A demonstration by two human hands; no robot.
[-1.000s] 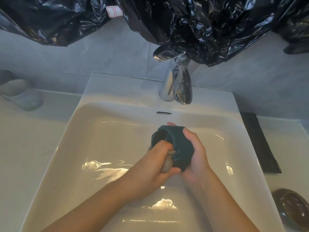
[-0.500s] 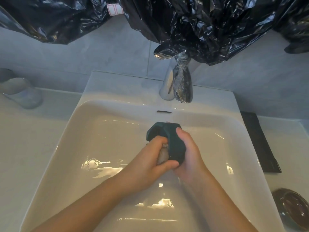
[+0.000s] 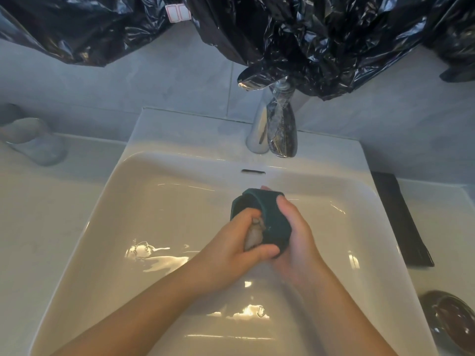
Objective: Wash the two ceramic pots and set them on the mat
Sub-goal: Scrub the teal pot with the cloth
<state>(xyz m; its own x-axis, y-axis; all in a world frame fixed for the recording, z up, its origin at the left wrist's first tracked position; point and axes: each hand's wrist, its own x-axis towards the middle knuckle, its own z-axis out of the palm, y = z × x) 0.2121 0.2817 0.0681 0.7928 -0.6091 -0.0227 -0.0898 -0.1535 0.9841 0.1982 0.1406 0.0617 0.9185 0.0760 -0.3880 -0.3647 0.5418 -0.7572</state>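
Grey wall tiles back a white sink (image 3: 180,129) set into a pale surface (image 3: 51,214), with crumpled black plastic sheeting (image 3: 308,34) hanging above the chrome tap (image 3: 280,134). Head view: the green pot (image 3: 272,217) is held inside the basin, below and in front of the tap, clear of the basin floor, with its mouth turned to the left. The right hand (image 3: 298,240) cups the pot from the right, thumb over the upper wall and fingers curled behind it. The left hand (image 3: 231,247) is curled round a pale pad (image 3: 254,235) and presses it at the pot's mouth. A black mat (image 3: 401,219) lies on the surface just right of the sink. A brown pot (image 3: 452,322) sits on the surface nearer than the mat, not on it. A clear glass (image 3: 36,142) stands at far left. Whether water is running cannot be told. Handling judgement: glazed ceramic of this kind is stiff, fairly heavy for its size, slippery when wet and liable to chip against the basin. Hold it round the body with a full wrap, not by the rim alone, and keep it low over the basin. Compared with half a second ago, the pot sits slightly further right and lower, and its mouth is turned a little more. Both hands keep the same hold, and the mat and brown pot are unmoved.
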